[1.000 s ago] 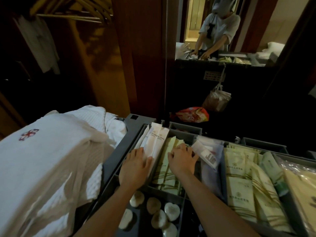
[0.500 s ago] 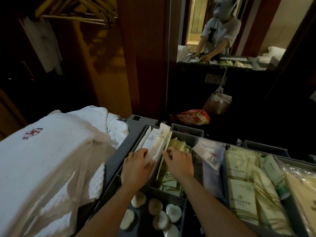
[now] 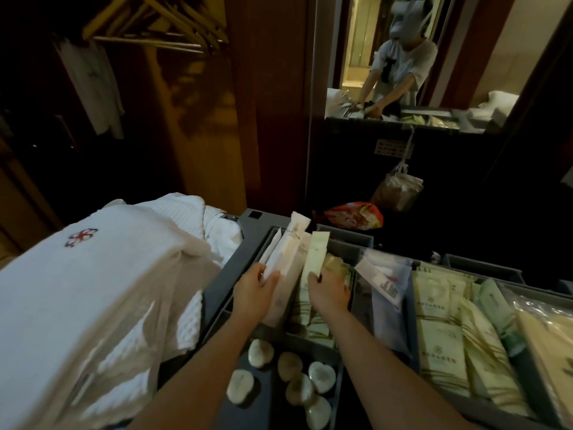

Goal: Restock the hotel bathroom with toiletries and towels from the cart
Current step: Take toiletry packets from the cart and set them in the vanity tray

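Picking packets from the cart bin (image 3: 347, 248): the left hand (image 3: 252, 293) is clamped on about three white packets (image 3: 286, 259), and the right hand (image 3: 328, 294) pinches one pale packet (image 3: 316, 256). Pull it straight up so the others stay put. Seven soaps (image 3: 321, 372) sit near.

Left hand (image 3: 255, 293) grips white sachets (image 3: 288, 252); right hand (image 3: 329, 293) pinches pale-green sachet (image 3: 315, 255) above cart tray (image 3: 238, 268).

No legible text on packets (image 3: 438, 361)
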Motion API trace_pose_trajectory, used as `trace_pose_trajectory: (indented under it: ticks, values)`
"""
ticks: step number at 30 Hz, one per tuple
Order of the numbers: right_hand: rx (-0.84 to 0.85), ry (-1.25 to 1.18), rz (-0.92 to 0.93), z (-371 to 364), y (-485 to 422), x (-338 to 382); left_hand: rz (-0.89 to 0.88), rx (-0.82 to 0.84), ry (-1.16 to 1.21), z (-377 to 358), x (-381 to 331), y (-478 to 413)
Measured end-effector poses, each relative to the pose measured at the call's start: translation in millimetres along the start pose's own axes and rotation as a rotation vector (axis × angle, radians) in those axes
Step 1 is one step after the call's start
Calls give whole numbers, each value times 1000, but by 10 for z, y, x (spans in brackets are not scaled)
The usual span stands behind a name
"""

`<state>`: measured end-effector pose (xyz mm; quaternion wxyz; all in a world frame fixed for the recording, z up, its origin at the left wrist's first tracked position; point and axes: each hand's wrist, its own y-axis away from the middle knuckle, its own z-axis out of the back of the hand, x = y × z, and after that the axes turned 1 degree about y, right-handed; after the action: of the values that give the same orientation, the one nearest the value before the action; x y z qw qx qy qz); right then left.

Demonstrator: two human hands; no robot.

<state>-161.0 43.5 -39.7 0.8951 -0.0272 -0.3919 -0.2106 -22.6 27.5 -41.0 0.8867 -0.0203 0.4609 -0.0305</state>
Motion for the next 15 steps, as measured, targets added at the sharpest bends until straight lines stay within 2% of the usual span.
trace_pose_trajectory:
  ticks: [2, 7, 12, 15]
  values:
    - [-71, -158, -7, 60, 71, 91, 51, -9, 110, 101, -115, 54]
    - [-89, -469, 96, 345, 289, 396, 100, 87, 311, 539, -504, 305]
    - [39, -814, 30, 505, 677, 878, 104, 137, 346, 1176, -689, 693]
    - [130, -925, 10, 505, 954, 1082, 104, 129, 349, 1559, -615, 937]
